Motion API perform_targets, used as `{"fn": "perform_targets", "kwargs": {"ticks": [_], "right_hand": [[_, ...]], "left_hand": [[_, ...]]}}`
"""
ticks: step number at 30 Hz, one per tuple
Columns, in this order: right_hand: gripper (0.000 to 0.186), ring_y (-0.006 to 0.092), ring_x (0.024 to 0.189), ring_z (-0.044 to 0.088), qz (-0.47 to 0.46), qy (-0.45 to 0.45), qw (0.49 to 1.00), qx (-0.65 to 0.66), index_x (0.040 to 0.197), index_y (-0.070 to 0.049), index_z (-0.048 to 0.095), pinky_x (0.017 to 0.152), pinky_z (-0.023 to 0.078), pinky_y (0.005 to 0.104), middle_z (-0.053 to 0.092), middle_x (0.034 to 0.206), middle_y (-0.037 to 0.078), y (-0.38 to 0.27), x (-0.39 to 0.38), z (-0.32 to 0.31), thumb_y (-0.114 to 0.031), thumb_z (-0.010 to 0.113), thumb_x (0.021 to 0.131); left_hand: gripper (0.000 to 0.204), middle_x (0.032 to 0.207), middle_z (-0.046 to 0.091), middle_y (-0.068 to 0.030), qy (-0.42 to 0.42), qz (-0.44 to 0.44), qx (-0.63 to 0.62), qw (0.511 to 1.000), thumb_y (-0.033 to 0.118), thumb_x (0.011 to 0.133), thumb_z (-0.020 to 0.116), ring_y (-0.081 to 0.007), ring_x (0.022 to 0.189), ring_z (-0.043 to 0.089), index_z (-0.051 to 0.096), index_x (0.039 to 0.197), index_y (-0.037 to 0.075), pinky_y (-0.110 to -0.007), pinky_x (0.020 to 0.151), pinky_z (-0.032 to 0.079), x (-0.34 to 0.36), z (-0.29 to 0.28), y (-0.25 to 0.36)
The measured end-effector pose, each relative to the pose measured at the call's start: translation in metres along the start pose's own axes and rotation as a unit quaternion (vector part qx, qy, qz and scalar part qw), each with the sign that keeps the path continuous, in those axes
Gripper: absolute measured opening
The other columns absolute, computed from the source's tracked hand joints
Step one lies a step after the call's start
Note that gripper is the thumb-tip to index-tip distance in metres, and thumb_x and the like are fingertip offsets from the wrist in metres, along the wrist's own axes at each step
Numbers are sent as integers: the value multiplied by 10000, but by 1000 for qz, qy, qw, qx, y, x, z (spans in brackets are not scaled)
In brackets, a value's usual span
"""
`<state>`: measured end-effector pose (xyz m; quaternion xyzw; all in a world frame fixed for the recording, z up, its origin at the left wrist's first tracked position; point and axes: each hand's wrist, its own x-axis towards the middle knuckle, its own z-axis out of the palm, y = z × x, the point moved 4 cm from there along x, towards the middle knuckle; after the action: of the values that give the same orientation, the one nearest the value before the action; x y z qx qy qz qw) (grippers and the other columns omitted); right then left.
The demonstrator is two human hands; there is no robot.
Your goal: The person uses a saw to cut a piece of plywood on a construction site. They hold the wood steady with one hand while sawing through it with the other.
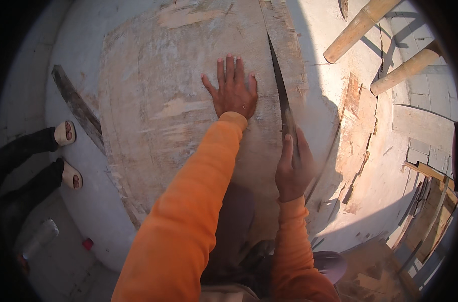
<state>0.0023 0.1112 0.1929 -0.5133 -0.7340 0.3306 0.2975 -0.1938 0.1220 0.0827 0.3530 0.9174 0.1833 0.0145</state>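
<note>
My left hand (231, 93) lies flat with fingers spread on a weathered, pale plywood board (153, 100). Just to its right, my right hand (293, 168) is closed on the handle of a dark hand saw (277, 70), whose long blade runs up along a straight cut line near the board's right part. The saw handle is partly hidden by my fingers and slightly blurred.
Another person's legs (25, 143) in dark trousers and sandals stand at left, near a dark plank (78, 103), plastic bottle (40, 239) and red object (87, 244). Two bamboo poles (352, 32) (402, 70) stand upper right. Wood scraps (425, 216) lie lower right.
</note>
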Motion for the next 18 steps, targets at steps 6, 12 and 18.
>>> {"fn": "perform_targets", "kwargs": {"ticks": [6, 12, 18], "right_hand": [[344, 281, 873, 796, -23, -3, 998, -55, 1292, 59, 679, 743, 601, 329, 774, 1070, 237, -7, -69, -35, -29, 691, 959], [322, 241, 799, 782, 0, 13, 1000, -10, 1278, 60, 686, 696, 587, 323, 763, 984, 256, -3, -76, -41, -45, 690, 973], [316, 198, 644, 740, -4, -11, 1000, -5, 1256, 59, 696, 626, 553, 310, 743, 834, 236, -11, 0, 4, -76, 704, 971]], "left_hand": [[609, 1719, 297, -44, -16, -19, -5, 1000, 464, 1083, 396, -240, 1613, 165, 416, 1604, 150, -643, 1269, -3, 0, 3, -12], [611, 1723, 290, -38, 3, -2, 3, 1000, 458, 1080, 398, -240, 1613, 165, 411, 1607, 150, -643, 1269, -4, 1, 0, -5], [616, 1721, 295, -45, -10, -13, -2, 1000, 458, 1079, 399, -242, 1613, 168, 404, 1611, 147, -647, 1267, -7, 2, 0, -10]]}}
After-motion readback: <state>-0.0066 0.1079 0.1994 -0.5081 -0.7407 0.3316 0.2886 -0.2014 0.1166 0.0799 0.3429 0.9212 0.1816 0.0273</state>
